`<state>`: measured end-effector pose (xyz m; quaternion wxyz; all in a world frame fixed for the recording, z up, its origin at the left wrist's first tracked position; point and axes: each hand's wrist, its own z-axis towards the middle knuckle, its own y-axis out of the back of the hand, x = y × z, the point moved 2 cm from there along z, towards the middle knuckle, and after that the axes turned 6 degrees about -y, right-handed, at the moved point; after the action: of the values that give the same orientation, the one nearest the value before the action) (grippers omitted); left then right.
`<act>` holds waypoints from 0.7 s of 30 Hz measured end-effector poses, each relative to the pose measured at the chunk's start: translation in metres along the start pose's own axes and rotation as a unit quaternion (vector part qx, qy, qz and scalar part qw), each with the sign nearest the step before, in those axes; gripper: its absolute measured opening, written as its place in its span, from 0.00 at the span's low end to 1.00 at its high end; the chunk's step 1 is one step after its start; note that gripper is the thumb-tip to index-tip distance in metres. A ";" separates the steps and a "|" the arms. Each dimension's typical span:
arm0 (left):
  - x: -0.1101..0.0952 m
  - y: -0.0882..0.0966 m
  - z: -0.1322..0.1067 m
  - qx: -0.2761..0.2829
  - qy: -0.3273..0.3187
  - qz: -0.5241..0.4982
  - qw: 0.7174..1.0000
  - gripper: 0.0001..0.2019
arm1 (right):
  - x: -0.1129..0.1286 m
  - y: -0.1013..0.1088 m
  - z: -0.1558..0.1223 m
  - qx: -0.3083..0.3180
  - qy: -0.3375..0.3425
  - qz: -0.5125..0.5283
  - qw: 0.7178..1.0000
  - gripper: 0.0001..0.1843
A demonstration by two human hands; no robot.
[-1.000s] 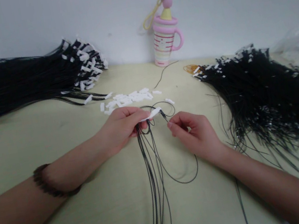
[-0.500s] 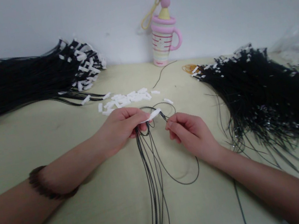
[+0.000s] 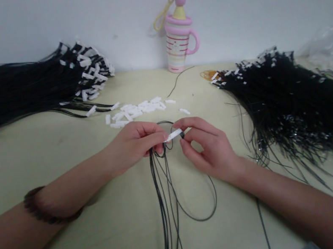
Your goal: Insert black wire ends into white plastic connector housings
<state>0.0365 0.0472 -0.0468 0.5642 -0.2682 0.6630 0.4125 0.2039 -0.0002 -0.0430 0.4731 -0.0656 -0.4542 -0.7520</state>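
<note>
Left hand (image 3: pixel 134 145) pinches white connector (image 3: pixel 174 134), inner end hidden by fingers, over mid-worktop. Right hand (image 3: pixel 212 148) narrow around the outer end; can't tell if gripping. Black wires (image 3: pixel 165 210) hang, cut off below. Left bundle (image 3: pixel 24 87) runs out of view. Pale worktop (image 3: pixel 95 248), back edge against plain wall (image 3: pixel 245 7); pink-lidded cup (image 3: pixel 177 49) there.

Includes left forearm (image 3: pixel 82 186) and right forearm (image 3: pixel 283 190), unsleeved, angled inward. Shows left hand (image 3: pixel 139 142) with thumb pressed along curled fingers; right hand (image 3: pixel 211 146), close by, with thumb and forefinger curved toward each other.
</note>
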 end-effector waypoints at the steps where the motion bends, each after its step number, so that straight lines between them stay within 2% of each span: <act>1: 0.000 0.000 0.000 0.003 0.001 0.003 1.000 0.10 | 0.000 0.000 0.000 0.003 -0.002 0.004 1.000 0.06; 7: -0.004 0.000 -0.001 0.003 0.007 0.020 1.000 0.12 | -0.001 -0.002 0.000 -0.001 -0.031 0.014 0.999 0.07; 11: -0.002 -0.003 -0.001 -0.002 0.008 0.012 1.000 0.11 | -0.001 -0.003 0.000 0.000 -0.025 0.021 0.999 0.06; 14: -0.001 -0.001 0.001 -0.037 0.016 -0.026 0.999 0.10 | -0.003 0.001 0.001 -0.009 -0.022 0.015 1.000 0.04; 17: -0.006 0.009 0.002 -0.101 0.012 -0.117 0.988 0.09 | -0.008 0.009 0.002 -0.047 -0.054 0.001 0.997 0.03; 19: -0.014 0.018 0.001 -0.130 0.002 -0.206 0.970 0.07 | -0.013 0.011 0.002 -0.012 -0.109 0.041 0.993 0.05; 21: -0.023 0.025 -0.002 -0.121 -0.003 -0.284 0.951 0.05 | -0.019 0.008 0.002 0.076 -0.192 0.139 0.968 0.06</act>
<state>0.0200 0.0557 -0.0182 0.6234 -0.5103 0.5028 0.3133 0.2202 0.0127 -0.0468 0.4804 -0.2355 -0.5787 -0.6155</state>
